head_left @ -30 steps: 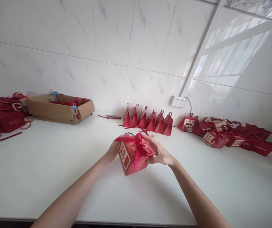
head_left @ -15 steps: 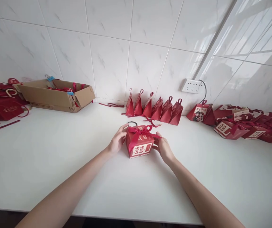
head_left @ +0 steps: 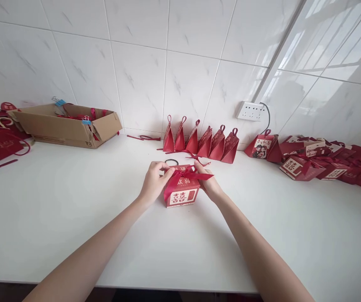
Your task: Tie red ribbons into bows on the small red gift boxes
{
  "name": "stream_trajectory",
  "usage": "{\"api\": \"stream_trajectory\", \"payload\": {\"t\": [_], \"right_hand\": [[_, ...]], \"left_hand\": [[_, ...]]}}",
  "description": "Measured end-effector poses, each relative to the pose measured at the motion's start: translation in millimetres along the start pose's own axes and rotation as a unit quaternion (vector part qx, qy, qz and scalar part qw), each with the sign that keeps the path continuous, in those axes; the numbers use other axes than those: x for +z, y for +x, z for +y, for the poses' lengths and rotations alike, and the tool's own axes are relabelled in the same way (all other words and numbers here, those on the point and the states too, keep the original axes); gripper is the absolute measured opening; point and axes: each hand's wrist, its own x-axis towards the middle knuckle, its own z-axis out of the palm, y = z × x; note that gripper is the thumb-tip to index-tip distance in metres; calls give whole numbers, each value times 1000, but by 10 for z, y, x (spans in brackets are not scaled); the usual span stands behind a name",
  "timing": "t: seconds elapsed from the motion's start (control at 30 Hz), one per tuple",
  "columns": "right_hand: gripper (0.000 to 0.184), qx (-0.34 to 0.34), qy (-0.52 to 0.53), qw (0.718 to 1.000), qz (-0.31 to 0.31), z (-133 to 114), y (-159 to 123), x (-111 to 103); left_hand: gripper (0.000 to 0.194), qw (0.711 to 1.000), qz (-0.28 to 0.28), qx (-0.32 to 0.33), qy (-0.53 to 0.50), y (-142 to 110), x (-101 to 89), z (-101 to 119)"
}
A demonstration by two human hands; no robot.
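In the head view, a red gift box (head_left: pixel 182 199) with a cream label stands upright on the white surface (head_left: pixel 155 251), about midway between its left and right sides and nearer the back edge than the front. A red ribbon bow (head_left: pixel 185 171) lies across its top. The left hand (head_left: pixel 153 181) is at the box's left side, thumb and forefinger pinching the bow's left part. The right hand (head_left: pixel 211 184) is at the right side, a ribbon end lying over it; its fingertips are partly hidden, so I cannot tell whether they grip. Just behind the box lies a dark ring (head_left: pixel 171 160). Along the back edge stand six pointed red boxes (head_left: pixel 205 144), with a cardboard box (head_left: pixel 61 131) toward the back left corner and piled red boxes (head_left: pixel 306 172) toward the back right.
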Motion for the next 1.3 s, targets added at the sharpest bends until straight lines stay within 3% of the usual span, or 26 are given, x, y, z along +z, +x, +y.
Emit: {"api": "stream_trajectory", "payload": {"t": [0.13, 0.27, 0.43, 0.6, 0.77, 0.97, 1.1, 1.2, 1.3], "right_hand": [[57, 41, 19, 998, 36, 8, -10, -49], [58, 79, -62, 994, 36, -51, -45, -96], [43, 7, -72, 995, -65, -65, -254, -135], [41, 5, 9, 998, -68, 11, -354, -141], [43, -15, 45, 994, -94, 78, -320, -117], [45, -38, 67, 993, -92, 149, -310, -115], [46, -38, 93, 990, -99, 183, -302, -124], [44, -32, 55, 991, -121, 197, -293, -183], [55, -88, -61, 988, -110, 194, -313, -245]], "left_hand": [[26, 999, -15, -10, -30, -56, -26, 21], [29, 996, -69, -33, -48, -107, -37, 67], [26, 998, -54, -2, -24, -97, -112, 111], [25, 997, -73, -23, 8, -104, -186, 104], [18, 998, -36, -35, -35, -143, -150, 39], [19, 992, -44, -75, -89, -142, -119, 13], [18, 992, -46, -67, -99, -154, -113, 11], [20, 990, -45, -79, -108, -147, -107, -13], [25, 973, -43, -147, -171, -121, -95, -44]]}}
